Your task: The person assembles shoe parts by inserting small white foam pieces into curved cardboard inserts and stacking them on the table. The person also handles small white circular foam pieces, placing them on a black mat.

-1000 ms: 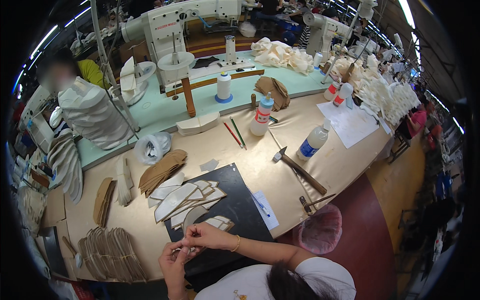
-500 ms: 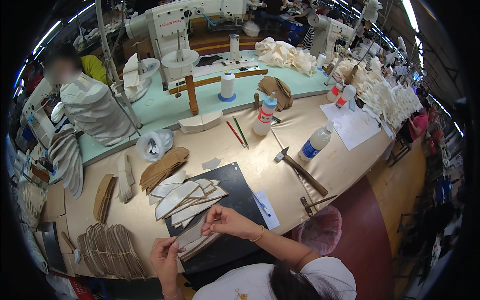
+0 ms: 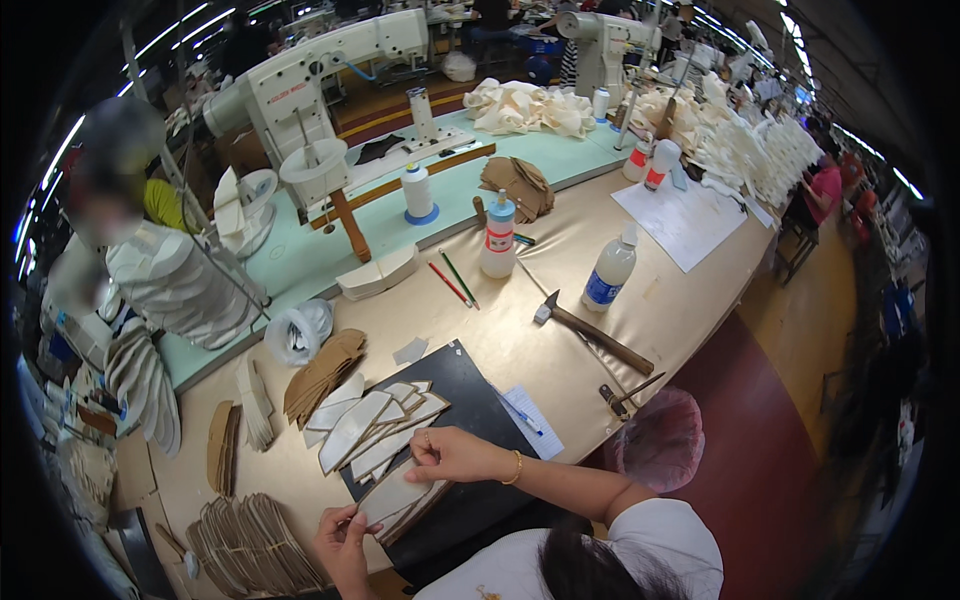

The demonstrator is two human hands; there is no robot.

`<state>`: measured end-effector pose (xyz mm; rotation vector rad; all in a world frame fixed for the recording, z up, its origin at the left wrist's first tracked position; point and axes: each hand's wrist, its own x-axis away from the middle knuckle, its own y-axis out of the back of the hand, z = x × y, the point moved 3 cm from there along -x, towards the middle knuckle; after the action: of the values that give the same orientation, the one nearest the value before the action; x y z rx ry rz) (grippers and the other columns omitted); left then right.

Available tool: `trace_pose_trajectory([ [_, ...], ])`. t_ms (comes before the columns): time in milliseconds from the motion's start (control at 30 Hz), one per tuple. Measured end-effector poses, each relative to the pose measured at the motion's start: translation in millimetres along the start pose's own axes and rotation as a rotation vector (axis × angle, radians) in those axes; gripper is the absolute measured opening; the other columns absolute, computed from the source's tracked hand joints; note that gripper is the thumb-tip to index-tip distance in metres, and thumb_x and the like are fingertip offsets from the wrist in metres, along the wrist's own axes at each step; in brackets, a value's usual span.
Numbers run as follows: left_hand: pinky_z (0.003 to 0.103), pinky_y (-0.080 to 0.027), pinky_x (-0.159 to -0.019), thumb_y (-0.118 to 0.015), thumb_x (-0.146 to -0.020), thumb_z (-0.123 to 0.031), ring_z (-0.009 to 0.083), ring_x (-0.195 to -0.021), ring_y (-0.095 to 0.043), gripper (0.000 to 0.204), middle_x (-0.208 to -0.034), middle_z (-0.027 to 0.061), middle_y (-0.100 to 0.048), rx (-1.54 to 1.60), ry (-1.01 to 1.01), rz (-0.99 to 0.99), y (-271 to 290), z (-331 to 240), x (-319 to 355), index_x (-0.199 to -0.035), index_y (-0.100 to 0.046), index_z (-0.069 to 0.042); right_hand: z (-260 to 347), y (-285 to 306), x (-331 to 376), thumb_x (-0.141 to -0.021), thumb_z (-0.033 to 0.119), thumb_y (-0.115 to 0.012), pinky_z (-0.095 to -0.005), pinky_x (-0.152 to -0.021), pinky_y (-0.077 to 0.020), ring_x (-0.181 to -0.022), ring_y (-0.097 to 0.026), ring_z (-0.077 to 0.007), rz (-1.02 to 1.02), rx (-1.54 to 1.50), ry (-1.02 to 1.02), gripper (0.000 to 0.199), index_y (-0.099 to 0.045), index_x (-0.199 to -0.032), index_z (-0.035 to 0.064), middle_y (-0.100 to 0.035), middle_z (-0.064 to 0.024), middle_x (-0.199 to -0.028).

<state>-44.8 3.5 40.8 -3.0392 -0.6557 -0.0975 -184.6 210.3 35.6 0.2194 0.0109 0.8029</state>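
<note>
A long pale fabric piece [image 3: 393, 494] with brown edges lies slanted between my hands, at the near part of a black board [image 3: 470, 400]. My left hand [image 3: 343, 548] pinches its near left end between thumb and fingers. At the far right end, my right hand [image 3: 458, 457] is closed with its fingertips on the piece's edge; whether they grip it is hard to make out. Similar pieces show just under it. Beyond my hands, a loose pile of white pieces with brown edges [image 3: 365, 425] covers the board's left part.
Bundles of brown pieces [image 3: 250, 545] lie at the left, near a plastic bag [image 3: 298, 332]. A hammer [image 3: 590, 335], bottles [image 3: 610, 270], two pencils [image 3: 460, 280] and a notepad with a pen [image 3: 530, 420] are on the table. Sewing machines [image 3: 300, 95] stand behind.
The head view has shifted, so the table sits differently in the picture. My right hand has come down, its fingers now curled at the piece's far end. The piece appears flatter between my hands.
</note>
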Motion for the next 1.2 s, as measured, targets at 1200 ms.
trace_pose_trajectory([
  [1200,0.025,-0.054,-0.06,-0.065,-0.09,-0.008,0.0165,-0.068,-0.066,0.029,-0.09,0.0069,-0.058,-0.024,0.398,-0.101,32,70,35,-0.115,-0.057,0.004,-10,95,58,-0.084,-0.006,-0.046,-0.024,-0.055,-0.0439,-0.06,-0.051,-0.0106,-0.418,-0.642,-0.052,0.016,-0.043,-0.093,0.0077,-0.06,-0.0091,-0.079],
])
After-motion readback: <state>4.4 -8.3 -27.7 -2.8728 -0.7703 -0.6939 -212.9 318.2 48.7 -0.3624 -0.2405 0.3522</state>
